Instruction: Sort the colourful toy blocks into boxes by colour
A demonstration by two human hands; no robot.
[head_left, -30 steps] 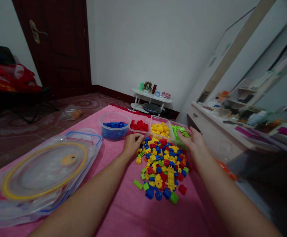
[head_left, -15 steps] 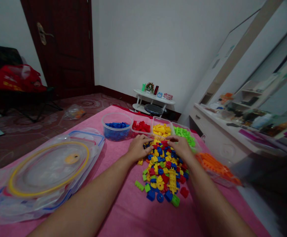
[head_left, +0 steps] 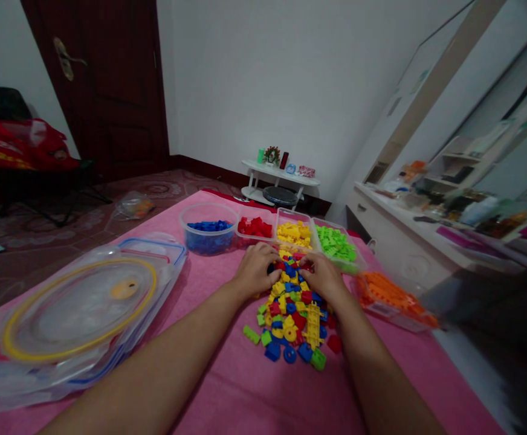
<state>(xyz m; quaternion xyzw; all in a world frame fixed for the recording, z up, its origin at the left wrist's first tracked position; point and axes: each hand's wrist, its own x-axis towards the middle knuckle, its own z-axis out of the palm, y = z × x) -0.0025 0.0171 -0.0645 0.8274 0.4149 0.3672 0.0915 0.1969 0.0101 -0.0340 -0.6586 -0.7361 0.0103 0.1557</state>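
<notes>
A heap of mixed toy building bricks [head_left: 290, 305] in red, blue, yellow and green lies on the pink cloth [head_left: 245, 386]. My left hand [head_left: 257, 270] rests at the heap's far left side, its thumb and fingers apart around a dark gap with blue in it. Opposite, my right hand [head_left: 323, 276] is at the far right side, thumb and forefinger drawn together at a red toy brick [head_left: 307, 264]. A long yellow piece [head_left: 313, 325] lies on the near right of the heap. The hands cover some bricks.
Beyond the hands stand tubs of blue [head_left: 209, 241], red [head_left: 255, 227], yellow [head_left: 294, 234] and green bricks [head_left: 336, 243]. A tub of orange pieces [head_left: 394, 299] is at the right. Stacked clear lids [head_left: 86, 308] lie at the left. A cluttered dresser [head_left: 394, 235] stands beyond the right edge.
My right hand has moved slightly left and inward, its thumb and forefinger closer together. My left hand stays at the heap, its fingers shifted a little. The view has shifted slightly.
</notes>
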